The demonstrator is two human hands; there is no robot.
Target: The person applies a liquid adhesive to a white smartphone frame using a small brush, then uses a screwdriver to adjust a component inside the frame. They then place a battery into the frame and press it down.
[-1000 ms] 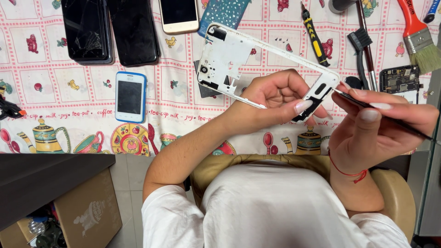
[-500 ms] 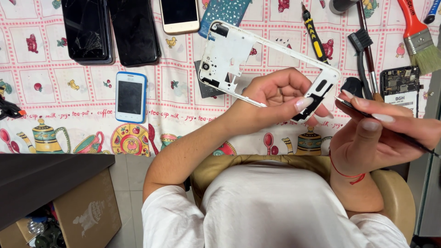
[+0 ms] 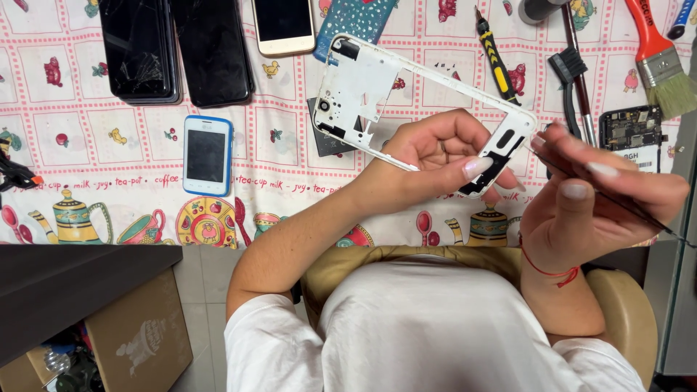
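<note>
Crowded patterned surface (image 3: 290, 156), white phone frame (image 3: 377, 87) in left hand (image 3: 443, 156) grip above it, thin tool (image 3: 617, 196) pinched in right hand (image 3: 588, 210) beside the frame's edge.

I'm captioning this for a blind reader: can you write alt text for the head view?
The left hand holds a white phone frame above a patterned tablecloth, while the right hand pinches a thin dark tool at its end. Phones, a screwdriver and brushes lie beyond.

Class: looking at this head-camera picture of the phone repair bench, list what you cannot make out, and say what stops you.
- Thin dark tool: its tip, hidden behind the right hand.
- White plastic phone frame: its middle edge, covered by the left hand.
- Orange-handled paintbrush: handle cut by the top edge.
- Bare circuit board: parts too small.
</note>
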